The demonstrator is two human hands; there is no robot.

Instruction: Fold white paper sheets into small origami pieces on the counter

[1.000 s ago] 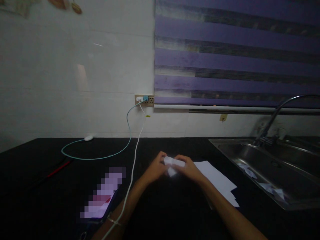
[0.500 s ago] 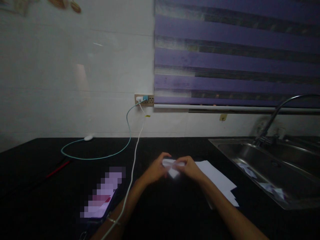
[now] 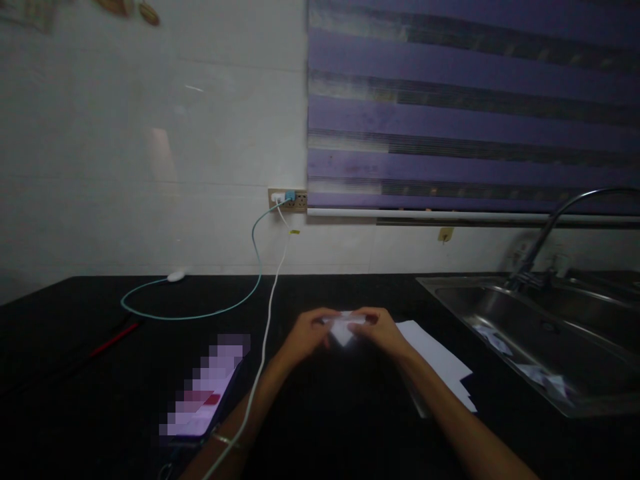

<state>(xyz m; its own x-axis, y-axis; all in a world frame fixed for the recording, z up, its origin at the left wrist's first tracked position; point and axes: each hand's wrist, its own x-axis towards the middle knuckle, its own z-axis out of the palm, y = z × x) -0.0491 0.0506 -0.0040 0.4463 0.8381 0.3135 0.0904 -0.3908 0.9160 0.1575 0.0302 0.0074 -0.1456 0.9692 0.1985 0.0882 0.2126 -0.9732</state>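
I see my left hand point(image 3: 305, 331) and right hand point(image 3: 383, 330) pinching a small folded paper point(image 3: 343, 328) between them, fingers closed on its two ends. Its long edge runs side to side from one set of fingertips to the other, and a corner points down at the black countertop point(image 3: 350, 427) below the fingers. Just right of my right fingers lies a stack of white sheets point(image 3: 440, 363), with a steel sink point(image 3: 550, 347) farther right. Left of my left fingers, a white cable point(image 3: 265, 340) runs beside a phone point(image 3: 205, 393). Beyond the fingers stand a pale wall point(image 3: 150, 167) and a purple blind point(image 3: 470, 107).

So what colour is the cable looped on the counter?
Teal cable, best seen in the head view.
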